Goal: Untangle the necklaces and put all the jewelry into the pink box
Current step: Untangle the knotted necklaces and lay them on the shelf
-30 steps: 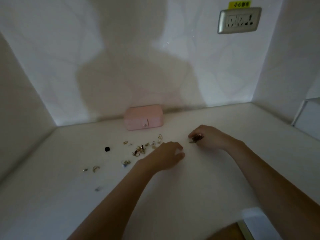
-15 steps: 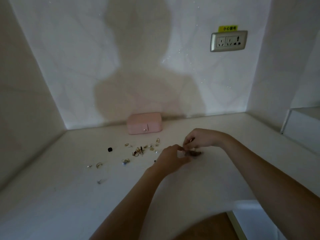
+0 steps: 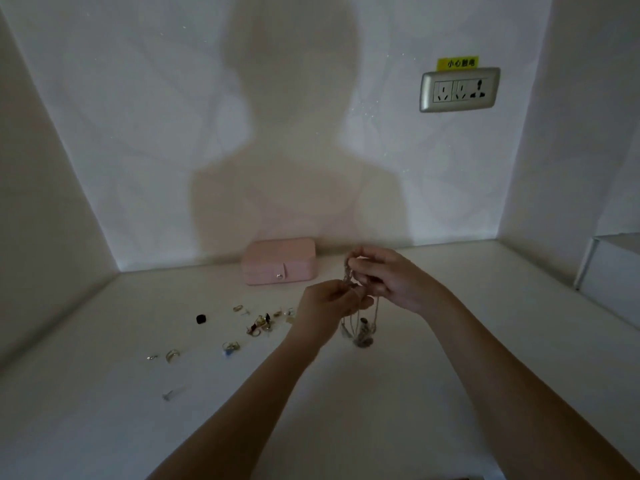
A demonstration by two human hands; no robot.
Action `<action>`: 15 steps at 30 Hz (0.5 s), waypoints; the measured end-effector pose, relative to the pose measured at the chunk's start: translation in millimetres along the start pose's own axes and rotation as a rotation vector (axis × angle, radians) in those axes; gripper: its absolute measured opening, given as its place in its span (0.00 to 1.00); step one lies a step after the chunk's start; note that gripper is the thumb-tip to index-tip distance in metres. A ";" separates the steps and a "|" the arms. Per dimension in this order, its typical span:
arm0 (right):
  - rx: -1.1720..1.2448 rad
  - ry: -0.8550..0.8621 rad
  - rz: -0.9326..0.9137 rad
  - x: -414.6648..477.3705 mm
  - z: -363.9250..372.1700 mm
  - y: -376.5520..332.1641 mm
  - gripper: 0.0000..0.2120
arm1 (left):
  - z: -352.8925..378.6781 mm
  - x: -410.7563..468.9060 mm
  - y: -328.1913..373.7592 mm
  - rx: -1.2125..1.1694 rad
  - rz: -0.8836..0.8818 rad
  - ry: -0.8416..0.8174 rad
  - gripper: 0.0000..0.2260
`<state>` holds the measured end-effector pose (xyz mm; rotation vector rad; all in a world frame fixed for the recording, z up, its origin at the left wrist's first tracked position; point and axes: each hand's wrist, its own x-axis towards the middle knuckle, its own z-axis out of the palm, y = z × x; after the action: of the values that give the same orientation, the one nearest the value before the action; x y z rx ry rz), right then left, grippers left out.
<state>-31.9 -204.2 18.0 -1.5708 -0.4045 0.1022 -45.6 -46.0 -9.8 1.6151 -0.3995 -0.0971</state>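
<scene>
A tangled bunch of necklaces [image 3: 360,329] hangs above the white counter, its pendants just over the surface. My right hand [image 3: 388,277] pinches the chains at the top, and my left hand [image 3: 329,304] pinches them a little lower. The pink box [image 3: 278,260] stands shut against the back wall, just left of my hands. Several rings and earrings [image 3: 259,323] lie scattered on the counter left of my left hand, with a small black piece [image 3: 201,319] further left.
White walls close in the counter [image 3: 450,341] at the back and on both sides. A wall socket [image 3: 460,90] sits high on the right. A white ledge [image 3: 609,265] juts in at the far right.
Both hands have lifted the tangled necklaces off the counter and now hold them up between them. The view has tilted upward.
</scene>
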 end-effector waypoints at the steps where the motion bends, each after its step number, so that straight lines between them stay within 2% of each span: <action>1: 0.063 0.024 -0.024 -0.2 -3.4 -0.1 0.02 | -1.4 4.4 1.0 -0.028 -0.010 -0.035 0.05; 4: 0.162 0.105 -0.067 -4.1 -18.9 -4.3 0.03 | -5.7 15.8 -1.4 -0.057 -0.035 -0.069 0.06; 6: 0.104 0.166 -0.063 -9.7 -30.2 -7.3 0.03 | -7.2 19.2 -6.0 -0.068 -0.066 -0.074 0.07; 10: -0.313 0.325 0.012 -18.0 -46.6 -10.0 0.04 | -7.7 17.0 -14.4 -0.032 -0.104 -0.090 0.08; 15: -0.940 0.533 0.143 -20.5 -70.5 4.8 0.04 | -13.5 19.3 -13.5 -0.050 -0.078 0.048 0.09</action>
<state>-27.9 -277.5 13.1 -2.4514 0.1239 -0.4541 -20.8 -38.8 -18.4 1.5806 -0.2954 -0.1260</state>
